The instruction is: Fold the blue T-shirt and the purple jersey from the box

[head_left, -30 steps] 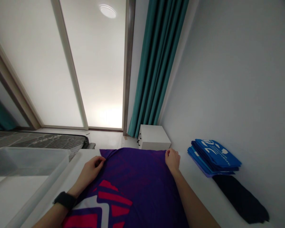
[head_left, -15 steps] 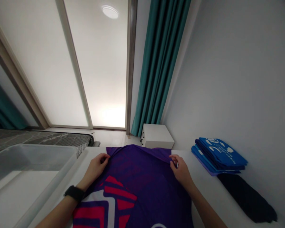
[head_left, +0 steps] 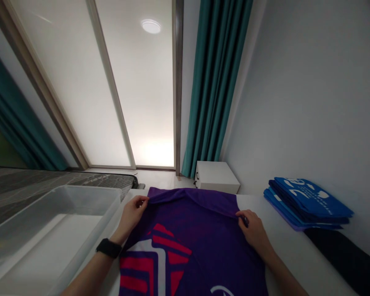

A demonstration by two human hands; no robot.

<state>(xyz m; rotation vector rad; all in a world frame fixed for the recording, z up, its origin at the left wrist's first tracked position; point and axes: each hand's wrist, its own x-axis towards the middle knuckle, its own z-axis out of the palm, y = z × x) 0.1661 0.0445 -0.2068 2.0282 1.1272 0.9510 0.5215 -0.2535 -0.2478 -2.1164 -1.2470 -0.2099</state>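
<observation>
Items in view, counted: one purple jersey (head_left: pixel 188 242) with red and white chevron panels, lying flat on a white tabletop (head_left: pixel 283 242), its upper edge folded over and its lower part running past the bottom of the view. Two hands, both the wearer's own. One black wristband (head_left: pixel 109 248) on the left wrist. One transparent plastic storage bin (head_left: pixel 115 218), to the left of the jersey. One stack of folded blue garments (head_left: pixel 308 201) with white print, at the far right of the tabletop, layers not countable from here. One dark folded garment (head_left: pixel 342 255) beside and partly below that stack, against the wall. One white bedside cabinet (head_left: pixel 217 176) beyond the table's far edge. Two teal curtains: one (head_left: pixel 217 82) right of the frosted glass door (head_left: pixel 138 90), one (head_left: pixel 21 119) at far left.

Pose: both forearms reach forward from the bottom of the view, angled inward. The left hand (head_left: pixel 131 218) pinches the jersey's upper edge near its left corner in a narrow grip. The right hand (head_left: pixel 254 232) holds the same edge further right, fingers also closed in a narrow pinch, the thumb hard to make out.

Edges: the left forearm runs just beside the bin's rim, with the left hand close to it. On the right, a stretch of white tabletop lies between the right hand and the blue stack.
</observation>
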